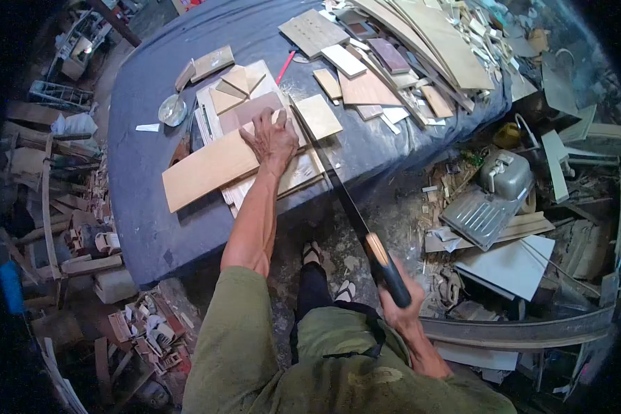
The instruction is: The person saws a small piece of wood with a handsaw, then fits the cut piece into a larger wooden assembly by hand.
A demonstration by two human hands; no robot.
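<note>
My left hand (274,138) presses down on a pale wooden board (210,169), its fingers spread over the top. The board lies across a stack of boards near the table's front edge. In my right hand (401,300) is the handle of a handsaw (348,207), which has a dark blade and a black and tan grip. The blade slants up and away across the board, just right of my left hand. On the blade's far side lies the pale right-hand part of the board (321,117); whether the cut runs right through, I cannot tell.
A dark cloth covers the table (145,228). On it are wood offcuts (234,79), a bowl (172,110), a red pencil-like stick (286,67) and a large scrap pile (393,69). A metal sink (490,196) and scrap wood (152,324) lie on the floor around me.
</note>
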